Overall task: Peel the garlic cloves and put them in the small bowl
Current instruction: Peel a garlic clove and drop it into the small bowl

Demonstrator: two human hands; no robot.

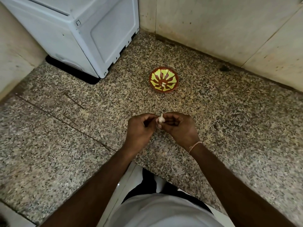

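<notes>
Small bowl [163, 79] out on the counter [229, 128], toward the back edge, a clove [163, 84] lying inside. Appliance [78, 30] in the far-left corner. Nearer the front edge, left hand [139, 128] and right hand [179, 126] together, garlic [161, 119] between them.

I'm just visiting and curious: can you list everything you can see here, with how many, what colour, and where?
bowl: one, brown with a yellow-green pattern, on the counter beyond the hands
peeled clove: one, whitish, inside the bowl
garlic: one piece, white, held between both hands above the counter
counter: one, speckled grey-brown stone, fills the middle of the view
appliance: one, white boxy, far left on the counter
wall: beige, behind the counter on the right
wristband: one, pale thread, on the right wrist
left hand: one, fingers curled, gripping the garlic
right hand: one, fingers curled, gripping the garlic
</notes>
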